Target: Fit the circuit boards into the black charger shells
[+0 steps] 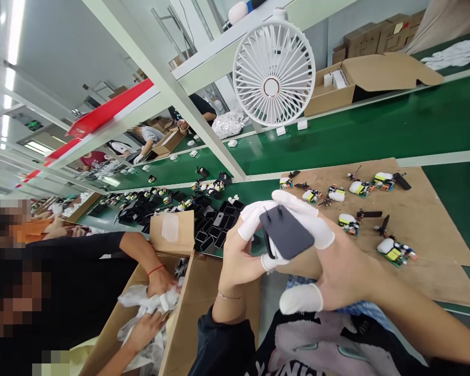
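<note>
Both of my hands hold one dark grey charger casing (pixel 286 235) with two metal prongs, up in front of me. My left hand (pixel 241 256) grips its left side with white finger cots on the fingertips. My right hand (pixel 337 266) wraps it from the right and above, also wearing finger cots. Beyond my hands, several small circuit boards (pixel 394 251) with white and yellow parts lie on a brown cardboard sheet (pixel 434 219).
A green conveyor belt (pixel 376 130) runs behind the cardboard. A white fan (pixel 274 78) is clamped to the frame above. Black casings (pixel 215 224) are piled at the centre left. A co-worker's hands (pixel 160 282) reach into a cardboard box (pixel 196 313) with white bags at my left.
</note>
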A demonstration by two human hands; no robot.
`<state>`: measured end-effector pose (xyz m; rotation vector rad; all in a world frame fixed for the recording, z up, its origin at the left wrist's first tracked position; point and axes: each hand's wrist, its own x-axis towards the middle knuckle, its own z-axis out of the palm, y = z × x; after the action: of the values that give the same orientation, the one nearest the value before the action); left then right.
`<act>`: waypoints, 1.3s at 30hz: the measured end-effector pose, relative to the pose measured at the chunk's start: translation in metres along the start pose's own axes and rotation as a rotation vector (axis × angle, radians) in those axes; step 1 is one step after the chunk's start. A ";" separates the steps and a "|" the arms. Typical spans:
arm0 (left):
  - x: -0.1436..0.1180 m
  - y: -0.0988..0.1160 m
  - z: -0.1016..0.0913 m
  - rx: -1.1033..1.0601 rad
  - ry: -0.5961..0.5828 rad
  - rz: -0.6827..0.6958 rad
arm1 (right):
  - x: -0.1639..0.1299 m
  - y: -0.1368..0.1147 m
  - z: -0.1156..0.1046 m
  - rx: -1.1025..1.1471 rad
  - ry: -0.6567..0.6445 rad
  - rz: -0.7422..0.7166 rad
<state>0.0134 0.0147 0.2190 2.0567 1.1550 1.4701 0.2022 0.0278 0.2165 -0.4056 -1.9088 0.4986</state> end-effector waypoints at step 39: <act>-0.154 -0.058 0.003 0.224 -0.287 -0.077 | -0.156 0.026 0.102 0.372 -0.131 0.640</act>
<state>-0.0270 -0.0701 0.0842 2.2506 1.3095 1.0055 0.1664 -0.0434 0.0458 -0.7511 -1.7318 1.3037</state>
